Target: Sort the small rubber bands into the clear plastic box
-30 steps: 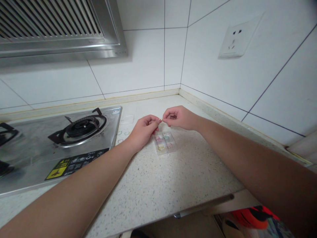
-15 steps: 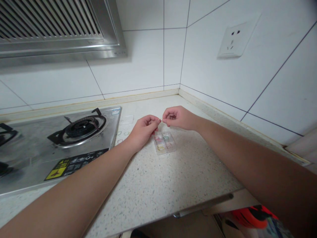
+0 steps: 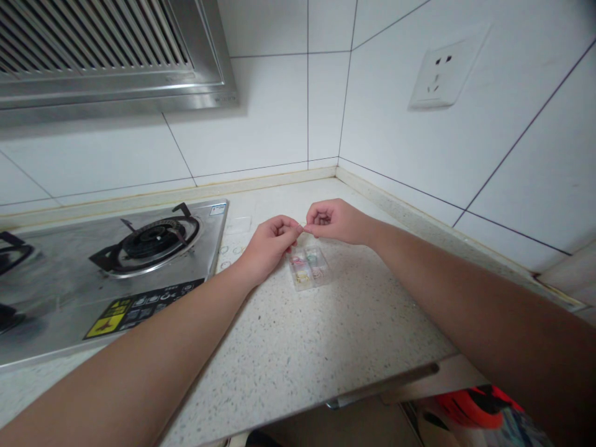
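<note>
My left hand (image 3: 270, 245) and my right hand (image 3: 336, 220) meet fingertip to fingertip over the speckled counter (image 3: 326, 335). Both are closed in a pinch on one tiny pale item (image 3: 302, 227) between them, too small to name. Just below the hands lies a small clear compartment box (image 3: 310, 268) with little coloured loops inside. Left of my left hand, a few small rings (image 3: 231, 251) lie on the counter beside a clear lid (image 3: 239, 224).
A steel gas stove (image 3: 107, 273) with a black burner (image 3: 151, 239) fills the left. A range hood (image 3: 112, 56) hangs above it. Tiled walls form a corner behind, with a socket (image 3: 440, 74) on the right wall. The counter's front edge has a drawer handle (image 3: 386, 385) below.
The hands' fingertips have drawn slightly closer together; otherwise nothing has visibly moved.
</note>
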Demonstrator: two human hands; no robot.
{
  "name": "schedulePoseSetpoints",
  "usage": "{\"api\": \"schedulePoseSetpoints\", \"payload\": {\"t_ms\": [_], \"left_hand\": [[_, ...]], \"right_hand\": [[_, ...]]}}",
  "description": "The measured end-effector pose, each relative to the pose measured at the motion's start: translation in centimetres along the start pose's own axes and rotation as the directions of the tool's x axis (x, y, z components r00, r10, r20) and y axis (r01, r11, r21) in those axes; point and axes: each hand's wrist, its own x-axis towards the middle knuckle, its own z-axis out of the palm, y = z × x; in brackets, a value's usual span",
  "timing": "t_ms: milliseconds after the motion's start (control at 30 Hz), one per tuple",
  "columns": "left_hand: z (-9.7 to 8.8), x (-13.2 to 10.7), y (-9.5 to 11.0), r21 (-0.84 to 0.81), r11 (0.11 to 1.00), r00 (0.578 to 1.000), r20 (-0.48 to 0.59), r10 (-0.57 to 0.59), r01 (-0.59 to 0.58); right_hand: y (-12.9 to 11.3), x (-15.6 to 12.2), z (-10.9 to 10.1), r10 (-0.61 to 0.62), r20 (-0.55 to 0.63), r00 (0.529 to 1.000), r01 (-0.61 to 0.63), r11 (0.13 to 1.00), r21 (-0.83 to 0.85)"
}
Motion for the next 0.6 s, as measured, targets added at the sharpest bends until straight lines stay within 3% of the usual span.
{"api": "schedulePoseSetpoints", "payload": {"t_ms": [600], "left_hand": [[0.2,-0.02,0.29,-0.024,0.999,0.999,-0.02,-0.032,0.031]], "right_hand": [[-0.28,0.05,-0.08,0.037,-0.022,0.999,-0.036,0.999,0.006]]}}
